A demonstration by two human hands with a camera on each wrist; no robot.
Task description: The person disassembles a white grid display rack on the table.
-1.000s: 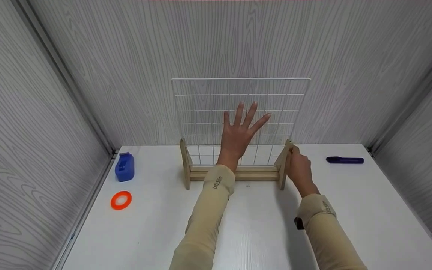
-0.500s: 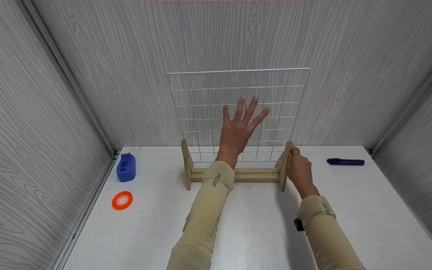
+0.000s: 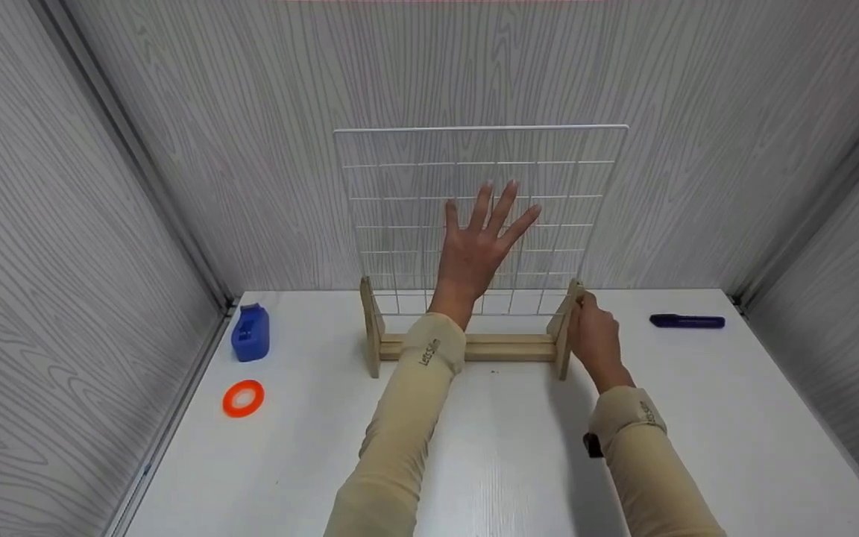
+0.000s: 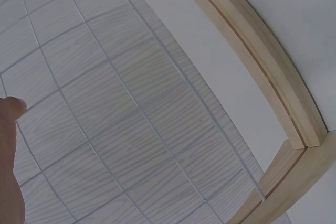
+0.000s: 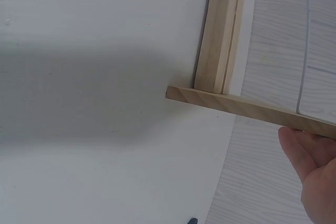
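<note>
At frame centre, the left hand (image 3: 479,253) is pressing flat, fingers spread, against the wire grid panel (image 3: 549,171); the right hand (image 3: 592,337) is gripping the wooden stand (image 3: 504,347) upright. Uneven pressure could be tipping the grid sideways

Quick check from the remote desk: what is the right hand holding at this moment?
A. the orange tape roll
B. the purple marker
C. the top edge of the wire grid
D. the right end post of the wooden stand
D: the right hand grips the right end post of the wooden stand, while the purple marker lies apart on the table.
</note>
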